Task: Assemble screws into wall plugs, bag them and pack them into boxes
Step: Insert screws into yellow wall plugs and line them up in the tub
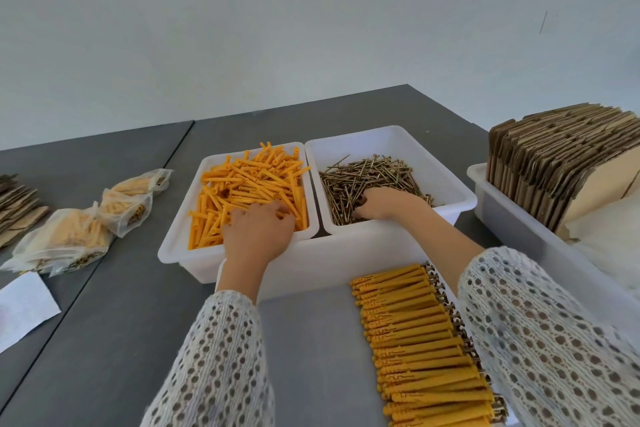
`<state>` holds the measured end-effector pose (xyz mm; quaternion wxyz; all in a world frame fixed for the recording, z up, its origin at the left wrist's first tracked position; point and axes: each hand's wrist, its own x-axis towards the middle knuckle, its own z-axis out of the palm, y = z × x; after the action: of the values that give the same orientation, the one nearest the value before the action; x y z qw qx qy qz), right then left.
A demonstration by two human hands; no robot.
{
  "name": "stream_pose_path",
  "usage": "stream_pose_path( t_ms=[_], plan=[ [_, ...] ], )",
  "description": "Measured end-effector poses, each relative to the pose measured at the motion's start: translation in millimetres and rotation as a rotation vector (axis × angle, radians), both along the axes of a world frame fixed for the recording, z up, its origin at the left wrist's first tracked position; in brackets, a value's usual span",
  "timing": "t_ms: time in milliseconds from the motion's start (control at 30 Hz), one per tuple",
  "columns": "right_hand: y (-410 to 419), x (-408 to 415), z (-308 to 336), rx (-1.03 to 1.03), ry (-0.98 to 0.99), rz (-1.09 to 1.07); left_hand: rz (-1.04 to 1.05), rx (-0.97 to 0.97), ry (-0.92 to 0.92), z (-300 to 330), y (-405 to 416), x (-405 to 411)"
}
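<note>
Nearest, a row of assembled plugs (420, 347) lies side by side on the grey worktop (114, 322). Beyond it, the left hand (258, 229) reaches into the white bin of orange wall plugs (249, 184), fingers curled among them. Beside it, the right hand (388, 206) digs into the bin of screws (367, 177), fingers bent into the pile; what either actually grips is hidden. Filled bags (86, 222) lie left.
</note>
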<state>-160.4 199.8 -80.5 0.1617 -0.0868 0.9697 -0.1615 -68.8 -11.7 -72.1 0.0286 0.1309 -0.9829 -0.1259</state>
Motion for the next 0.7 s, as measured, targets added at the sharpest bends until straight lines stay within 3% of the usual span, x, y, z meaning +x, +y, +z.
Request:
stream_pose_path(
  t_ms=[200, 433, 700],
  plan=[
    [-5.7, 4.2, 4.5, 0.066, -0.028, -0.015, -0.056, 0.093, 0.053, -0.5, -1.8, 1.2],
    [-4.4, 6.3, 7.8, -0.014, 0.024, -0.046, 0.033, 0.098, 0.658, -6.3, 11.4, 21.5],
    [3.1, 14.9, 14.6, -0.268, 0.087, 0.029, -0.028, 0.157, 0.709, -8.9, 9.7, 19.0]
  ],
)
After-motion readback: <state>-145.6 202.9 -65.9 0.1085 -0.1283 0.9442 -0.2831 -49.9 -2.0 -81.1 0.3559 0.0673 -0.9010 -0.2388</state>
